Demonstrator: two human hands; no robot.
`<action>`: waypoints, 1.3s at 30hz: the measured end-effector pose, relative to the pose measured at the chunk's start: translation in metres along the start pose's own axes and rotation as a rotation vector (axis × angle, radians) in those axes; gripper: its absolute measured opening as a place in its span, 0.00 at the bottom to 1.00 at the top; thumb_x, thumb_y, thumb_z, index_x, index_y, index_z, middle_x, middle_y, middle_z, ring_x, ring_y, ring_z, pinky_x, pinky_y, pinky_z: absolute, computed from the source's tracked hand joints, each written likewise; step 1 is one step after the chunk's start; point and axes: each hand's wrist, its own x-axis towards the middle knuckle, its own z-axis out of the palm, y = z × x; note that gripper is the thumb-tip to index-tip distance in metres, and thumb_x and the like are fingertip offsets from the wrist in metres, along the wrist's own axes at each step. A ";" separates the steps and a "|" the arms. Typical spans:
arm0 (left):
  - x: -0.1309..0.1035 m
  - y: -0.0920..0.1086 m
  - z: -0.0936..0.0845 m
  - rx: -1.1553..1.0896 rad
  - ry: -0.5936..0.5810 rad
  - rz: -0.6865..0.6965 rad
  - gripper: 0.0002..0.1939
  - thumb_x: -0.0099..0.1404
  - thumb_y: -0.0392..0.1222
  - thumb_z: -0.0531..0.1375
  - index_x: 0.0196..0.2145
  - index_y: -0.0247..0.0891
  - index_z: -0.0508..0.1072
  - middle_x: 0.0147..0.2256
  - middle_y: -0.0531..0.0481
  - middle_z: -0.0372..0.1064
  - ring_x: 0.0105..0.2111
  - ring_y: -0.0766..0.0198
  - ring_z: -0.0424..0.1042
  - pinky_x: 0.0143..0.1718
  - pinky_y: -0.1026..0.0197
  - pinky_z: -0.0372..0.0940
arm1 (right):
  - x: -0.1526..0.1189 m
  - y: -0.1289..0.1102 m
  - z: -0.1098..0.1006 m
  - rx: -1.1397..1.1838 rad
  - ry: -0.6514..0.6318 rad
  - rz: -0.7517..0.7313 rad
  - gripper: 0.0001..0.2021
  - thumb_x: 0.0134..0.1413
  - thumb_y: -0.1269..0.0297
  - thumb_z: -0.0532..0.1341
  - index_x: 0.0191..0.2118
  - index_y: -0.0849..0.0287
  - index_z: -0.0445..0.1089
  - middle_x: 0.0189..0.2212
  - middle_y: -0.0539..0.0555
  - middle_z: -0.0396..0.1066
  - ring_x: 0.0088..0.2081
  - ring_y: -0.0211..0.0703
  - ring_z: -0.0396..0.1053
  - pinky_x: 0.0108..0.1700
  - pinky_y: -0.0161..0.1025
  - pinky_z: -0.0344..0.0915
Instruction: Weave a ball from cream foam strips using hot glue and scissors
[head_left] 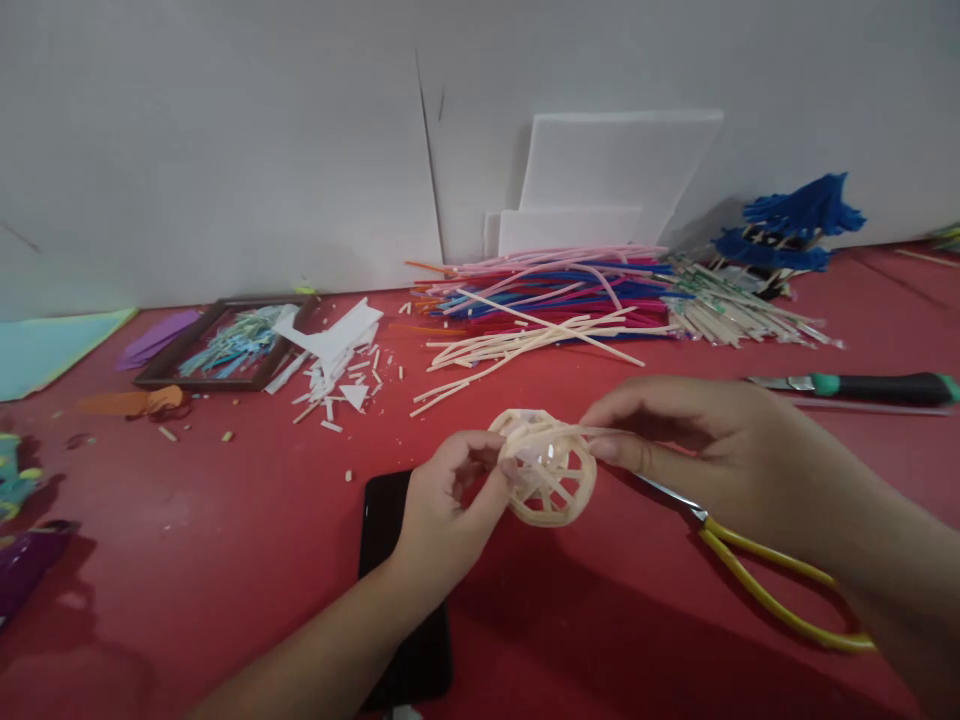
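A small cream-coloured wheel-shaped craft piece (551, 508), with spokes and a rim, is held up over the red table. The thumb and fingers of my left hand (454, 500) pinch its left edge. My right hand (697, 445) pinches a thin pale strip (579, 430) that runs across the top of the wheel. Something clear and shiny shows at the wheel's middle; I cannot make out what. Beneath my right hand lie scissors with yellow handles (757, 590), their blades partly covered. Under my left wrist is a black phone (386, 500), partly hidden.
Pipe cleaners in several colours (555, 290) lie along the wall beside a bundle of thin sticks (739, 305). White foam scraps (337, 350) lie near a brown frame (202, 382). At the right is a black-and-green handled cutter (885, 388). A blue fringed craft (806, 215) stands behind.
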 end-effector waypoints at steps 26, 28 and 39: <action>0.000 0.002 -0.006 0.155 -0.149 0.089 0.08 0.65 0.43 0.64 0.39 0.39 0.82 0.39 0.43 0.79 0.40 0.59 0.78 0.41 0.59 0.75 | -0.038 0.031 0.035 0.181 0.569 0.094 0.12 0.63 0.50 0.60 0.32 0.49 0.72 0.26 0.53 0.73 0.26 0.45 0.71 0.26 0.44 0.69; 0.001 -0.001 -0.007 0.148 -0.100 0.097 0.07 0.64 0.42 0.64 0.38 0.39 0.82 0.42 0.42 0.76 0.44 0.59 0.78 0.45 0.58 0.76 | -0.033 0.033 0.032 0.487 0.513 0.206 0.24 0.59 0.41 0.60 0.20 0.51 0.63 0.15 0.49 0.60 0.16 0.40 0.59 0.17 0.40 0.58; -0.002 -0.005 -0.007 0.332 -0.060 0.258 0.08 0.66 0.42 0.62 0.41 0.40 0.81 0.50 0.39 0.71 0.53 0.52 0.74 0.53 0.48 0.73 | -0.039 0.083 -0.047 -0.424 0.519 0.099 0.17 0.54 0.43 0.63 0.22 0.46 0.69 0.14 0.49 0.67 0.15 0.46 0.62 0.14 0.41 0.49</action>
